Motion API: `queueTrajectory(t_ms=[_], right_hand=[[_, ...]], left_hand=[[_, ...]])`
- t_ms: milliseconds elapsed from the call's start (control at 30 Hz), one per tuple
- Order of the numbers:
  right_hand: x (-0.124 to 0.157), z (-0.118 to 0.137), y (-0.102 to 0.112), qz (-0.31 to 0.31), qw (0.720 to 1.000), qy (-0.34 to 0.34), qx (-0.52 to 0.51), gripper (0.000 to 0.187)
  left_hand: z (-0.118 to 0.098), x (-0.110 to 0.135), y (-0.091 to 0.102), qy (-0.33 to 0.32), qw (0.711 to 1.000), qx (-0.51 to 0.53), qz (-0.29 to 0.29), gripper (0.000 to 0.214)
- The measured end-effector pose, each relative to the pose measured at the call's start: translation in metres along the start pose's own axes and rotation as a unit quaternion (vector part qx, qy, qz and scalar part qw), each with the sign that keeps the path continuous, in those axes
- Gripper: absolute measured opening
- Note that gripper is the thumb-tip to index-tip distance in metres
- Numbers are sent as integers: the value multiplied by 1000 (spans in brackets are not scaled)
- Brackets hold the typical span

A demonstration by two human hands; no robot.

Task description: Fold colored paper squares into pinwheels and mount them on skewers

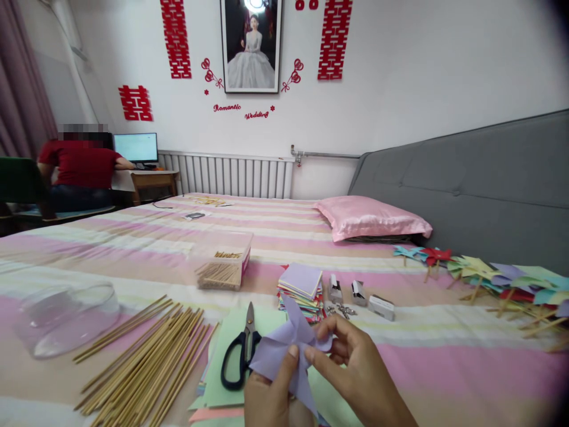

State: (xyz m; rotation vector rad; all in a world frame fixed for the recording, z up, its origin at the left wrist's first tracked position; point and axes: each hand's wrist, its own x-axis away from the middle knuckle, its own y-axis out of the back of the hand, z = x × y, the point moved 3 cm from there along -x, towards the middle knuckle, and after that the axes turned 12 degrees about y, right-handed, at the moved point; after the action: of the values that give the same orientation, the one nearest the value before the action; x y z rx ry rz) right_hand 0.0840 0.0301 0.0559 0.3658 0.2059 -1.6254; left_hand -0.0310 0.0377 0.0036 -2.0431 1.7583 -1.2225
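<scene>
Both my hands hold a lilac paper pinwheel (284, 350) low in the middle of the head view. My left hand (271, 394) pinches its lower part with the thumb on top. My right hand (355, 367) has its fingers curled round the folded tips at the centre. Black-handled scissors (242, 353) lie just left of the pinwheel on a green paper sheet (222, 367). A stack of coloured paper squares (302, 290) sits behind the pinwheel.
Several wooden sticks (142, 362) lie at the left on the striped bed sheet (444, 350). A clear lid (62, 317), a clear box of short sticks (224, 267), small staplers (355, 293) and finished pinwheels (489, 276) are around. A person in red (80, 169) sits at a far desk.
</scene>
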Motion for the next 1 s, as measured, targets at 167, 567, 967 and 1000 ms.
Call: queueTrajectory(t_ms=[167, 567, 967, 1000], right_hand=[[4, -5, -10, -84, 987, -7, -134, 74], [5, -16, -10, -99, 984, -37, -142, 75], [-10, -7, 20, 9, 983, -75, -167, 75], [-10, -8, 22, 27, 983, -76, -166, 76]], left_hand=[[-2, 8, -10, 36, 996, 75, 40, 33], [13, 0, -6, 13, 999, 13, 38, 26], [0, 6, -10, 41, 996, -25, 80, 37], [-1, 8, -12, 38, 994, -44, 89, 35]])
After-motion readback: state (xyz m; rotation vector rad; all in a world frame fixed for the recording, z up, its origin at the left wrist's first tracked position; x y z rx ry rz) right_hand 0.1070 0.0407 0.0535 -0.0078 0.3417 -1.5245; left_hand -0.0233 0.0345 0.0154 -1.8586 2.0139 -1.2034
